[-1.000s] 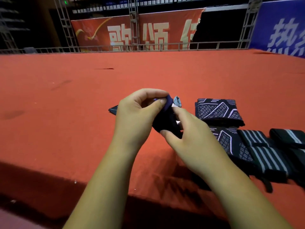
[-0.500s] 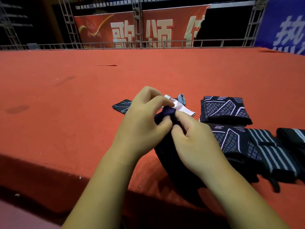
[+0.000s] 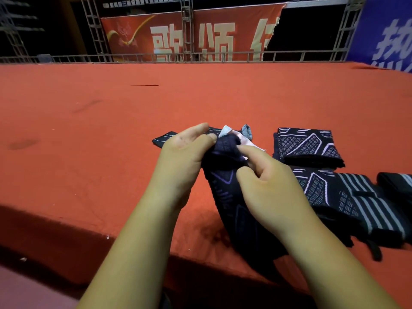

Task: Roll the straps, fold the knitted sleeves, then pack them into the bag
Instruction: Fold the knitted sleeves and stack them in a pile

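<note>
CHANGE: sleeve (image 3: 225,186) now hangs further unrolled, over table (image 3: 111,130) edge | left hand (image 3: 185,161): thumb and fingers pinch its top | right hand (image 3: 274,190): thumb and index pinch same edge | right: folded sleeves (image 3: 310,146), striped strap (image 3: 365,201) | far: red banner (image 3: 169,34) reads "歌颂"

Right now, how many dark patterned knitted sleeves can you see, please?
3: the held sleeve, between left hand and right hand; the folded sleeve, farther right; the flat sleeve, nearer. Others possibly hidden.
</note>
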